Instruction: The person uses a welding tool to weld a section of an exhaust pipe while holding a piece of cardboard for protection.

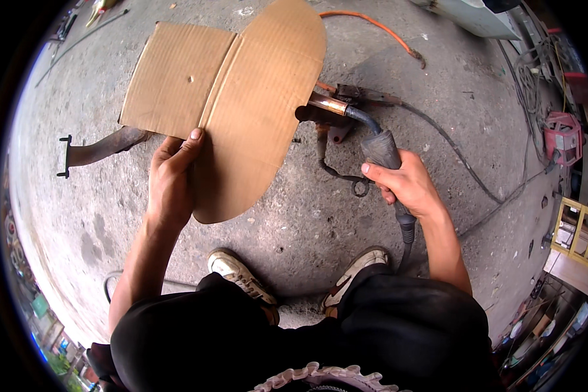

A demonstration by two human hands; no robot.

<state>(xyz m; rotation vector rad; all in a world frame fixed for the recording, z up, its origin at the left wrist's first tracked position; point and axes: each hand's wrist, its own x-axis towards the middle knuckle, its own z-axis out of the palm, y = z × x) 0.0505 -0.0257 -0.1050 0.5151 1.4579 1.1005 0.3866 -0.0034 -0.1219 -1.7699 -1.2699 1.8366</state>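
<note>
My left hand (173,173) grips the lower edge of a folded piece of brown cardboard (255,111), thumb on the near face. Its right part has rounded ends, and a small hole shows in the square left part. My right hand (402,179) is closed round the black handle of a welding torch (381,149). The torch's bent neck and copper-coloured nozzle (328,103) point left, just beside the cardboard's edge. From behind the cardboard a rusty metal pipe (108,147) with an end flange sticks out to the left; its middle is hidden. Dark metal parts (336,130) lie under the nozzle.
An orange cable (372,23) and a dark cable (451,140) run across the rough concrete floor (294,248). At the right stand a pink-red machine (564,139) and a yellow-framed box (576,225). My shoes (238,271) are planted close below my hands.
</note>
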